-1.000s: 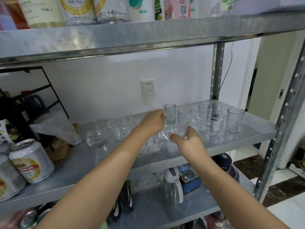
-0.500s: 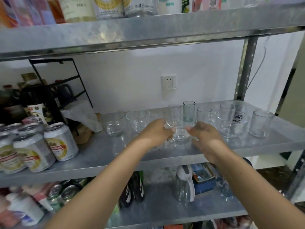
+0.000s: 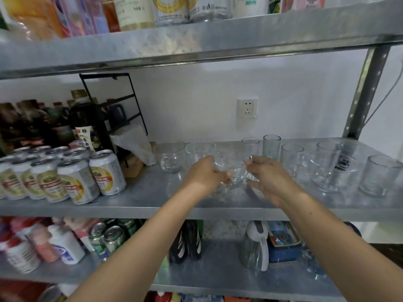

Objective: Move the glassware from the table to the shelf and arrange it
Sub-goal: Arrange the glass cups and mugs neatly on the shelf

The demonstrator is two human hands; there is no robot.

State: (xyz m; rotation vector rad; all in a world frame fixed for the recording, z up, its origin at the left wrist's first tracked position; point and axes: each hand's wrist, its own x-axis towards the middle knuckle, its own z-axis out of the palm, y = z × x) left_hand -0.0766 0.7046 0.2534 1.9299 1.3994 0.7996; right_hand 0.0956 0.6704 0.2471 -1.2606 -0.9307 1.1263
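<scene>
One glass bowl point(image 3: 235, 171) | left hand point(image 3: 206, 175), right hand point(image 3: 269, 182) — fingers of both curled round its sides | middle shelf point(image 3: 152, 192), front

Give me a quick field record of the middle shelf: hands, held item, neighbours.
held item: glass bowl, between both hands
left hand: grips bowl's left side
right hand: grips bowl's right rim
bowl contact with shelf: cannot tell
left neighbours: glass mug, beer cans
right neighbours: printed glass, tumbler
</scene>
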